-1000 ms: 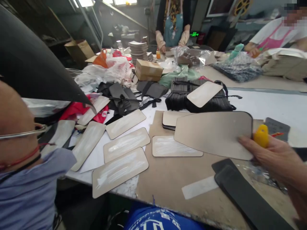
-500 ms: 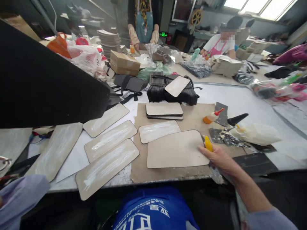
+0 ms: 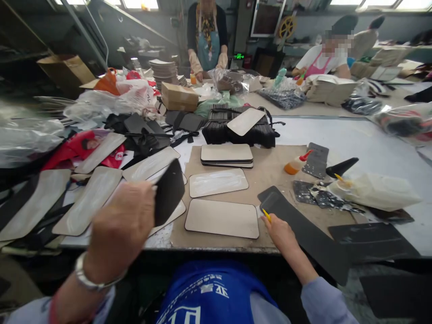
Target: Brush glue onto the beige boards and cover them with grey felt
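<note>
left hand (image 3: 121, 222) clamped on dark panel (image 3: 171, 191); right hand (image 3: 282, 233) closed round yellow tool (image 3: 266, 215), best angled off adjacent beige panel (image 3: 221, 219).

This is a workshop: aproned people (image 3: 206, 40) work at a long, glue-marked surface (image 3: 337, 130) crowded with cut panels (image 3: 222, 218), strapped stacks (image 3: 239, 126), plastic bags (image 3: 135, 90) and a carton (image 3: 179, 96); a green exit sign (image 3: 239, 56) glows behind.
</note>
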{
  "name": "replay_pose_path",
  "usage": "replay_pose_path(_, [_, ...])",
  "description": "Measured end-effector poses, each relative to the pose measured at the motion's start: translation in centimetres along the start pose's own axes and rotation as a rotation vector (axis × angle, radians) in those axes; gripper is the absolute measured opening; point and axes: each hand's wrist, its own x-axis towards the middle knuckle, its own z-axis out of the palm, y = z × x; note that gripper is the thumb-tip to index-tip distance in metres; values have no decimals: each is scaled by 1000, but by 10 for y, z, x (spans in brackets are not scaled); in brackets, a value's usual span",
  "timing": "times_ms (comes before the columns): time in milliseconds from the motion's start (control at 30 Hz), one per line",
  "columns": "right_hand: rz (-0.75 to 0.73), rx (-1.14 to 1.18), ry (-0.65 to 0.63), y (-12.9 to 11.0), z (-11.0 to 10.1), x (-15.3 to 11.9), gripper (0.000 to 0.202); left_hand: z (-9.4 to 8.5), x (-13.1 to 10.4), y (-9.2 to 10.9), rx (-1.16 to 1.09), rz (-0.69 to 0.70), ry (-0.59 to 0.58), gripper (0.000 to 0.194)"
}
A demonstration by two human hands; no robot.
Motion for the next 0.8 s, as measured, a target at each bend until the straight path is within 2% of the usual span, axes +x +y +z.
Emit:
replay_pose_path(33, [-18, 25, 36, 4, -3, -1, 31, 14, -3, 22, 69, 136, -99, 16])
replay_pose_path(100, [-49, 82, 106, 14, -6, -3, 30, 49, -13, 73, 79, 201, -326, 20])
replay_pose_path(200, [-64, 210, 200, 27, -7, -5, 30, 107, -35, 149, -44, 132, -758, 19])
replay_pose_path(233, [-61, 266, 226, 31, -8, -7, 31, 125, -45, 169, -102, 107, -864, 21])
replay_pose_path(300, [-52, 393, 263, 38, -10, -11, 34, 153, -65, 196, -231, 34, -1010, 22])
replay_pose_path(333, [-46, 459, 269, 41, -11, -13, 37, 163, -76, 202, -312, 5, -1050, 21])
replay_pose_path(400, [-11, 618, 240, 46, -15, -19, 41, 173, -98, 199, -447, -73, -1031, 26])
replay_pose_path(433, [19, 721, 212, 48, -17, -21, 43, 175, -108, 190, -483, -129, -974, 30])
replay_pose_path(533, [119, 1102, 148, 52, -22, -28, 50, 174, -130, 145, -411, -370, -710, 36])
replay_pose_path(600, [143, 1284, 170, 52, -24, -32, 52, 175, -139, 112, -256, -554, -609, 37])
replay_pose_path(700, [146, 1328, 286, 50, -26, -36, 53, 180, -145, 72, -28, -745, -668, 41])
replay_pose_path(800, [216, 1265, 358, 45, -29, -42, 56, 186, -143, 49, 59, -779, -784, 49])
